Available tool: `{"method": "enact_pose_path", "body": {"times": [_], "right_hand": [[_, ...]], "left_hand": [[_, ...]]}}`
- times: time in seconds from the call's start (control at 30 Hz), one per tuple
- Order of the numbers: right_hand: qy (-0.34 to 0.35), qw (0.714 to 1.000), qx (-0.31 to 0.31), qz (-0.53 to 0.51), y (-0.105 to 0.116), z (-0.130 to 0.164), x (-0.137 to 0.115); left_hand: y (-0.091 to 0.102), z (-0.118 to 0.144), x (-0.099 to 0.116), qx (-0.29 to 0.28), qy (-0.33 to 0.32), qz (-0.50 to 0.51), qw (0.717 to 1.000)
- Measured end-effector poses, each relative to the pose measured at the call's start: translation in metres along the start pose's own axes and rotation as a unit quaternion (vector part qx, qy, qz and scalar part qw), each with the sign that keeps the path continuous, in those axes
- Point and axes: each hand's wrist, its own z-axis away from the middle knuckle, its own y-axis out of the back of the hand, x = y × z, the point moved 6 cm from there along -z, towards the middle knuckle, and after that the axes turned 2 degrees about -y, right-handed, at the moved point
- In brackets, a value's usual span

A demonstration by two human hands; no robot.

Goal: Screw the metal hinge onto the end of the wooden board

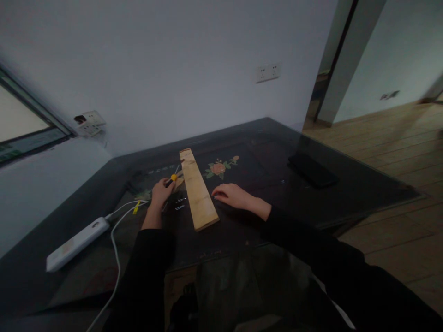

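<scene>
A long pale wooden board [199,196] lies on the dark table, running away from me. To its left, my left hand [161,191] is closed around a screwdriver [173,177] with a black and yellow handle, its thin shaft pointing away. A tan piece [179,182], partly hidden, lies between that hand and the board. My right hand [232,195] rests at the board's right edge, fingers curled together; whatever they hold, if anything, is too small to make out. Several small thin metal pieces [179,207], like screws or nails, lie between my left hand and the board.
A white power strip [78,244] and its white cable [116,251] lie at the left. A black flat object [312,170] sits on the table's right part. The dark table [263,138] stands against the wall, which has sockets [268,73].
</scene>
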Motion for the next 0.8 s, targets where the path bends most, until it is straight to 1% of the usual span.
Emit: {"method": "enact_pose_path", "body": {"times": [0.13, 0.23, 0.43, 0.57, 0.63, 0.73, 0.8], "right_hand": [[0.001, 1.000, 0.004, -0.004, 0.001, 0.000, -0.001], [0.002, 1.000, 0.003, 0.001, 0.000, 0.000, -0.001], [0.011, 1.000, -0.013, -0.002, -0.003, 0.002, -0.002], [0.046, 0.998, -0.039, -0.005, -0.014, 0.004, -0.003], [0.047, 0.998, -0.051, -0.012, -0.020, 0.004, -0.003], [0.038, 0.997, -0.068, -0.018, -0.027, 0.005, -0.003], [0.047, 0.995, -0.091, -0.006, -0.031, 0.006, -0.007]], "left_hand": [[0.002, 0.000, -0.002, 0.003, 0.018, -0.003, 1.000], [0.003, 0.000, -0.002, 0.005, 0.020, 0.000, 1.000], [0.008, 0.001, -0.001, 0.029, 0.030, 0.002, 0.999], [0.012, 0.003, 0.002, 0.042, 0.019, 0.005, 0.999], [0.012, 0.004, 0.004, 0.045, 0.010, 0.007, 0.999], [0.007, 0.005, 0.007, 0.035, -0.015, 0.014, 0.999], [0.002, 0.005, 0.008, 0.024, -0.039, 0.020, 0.999]]}}
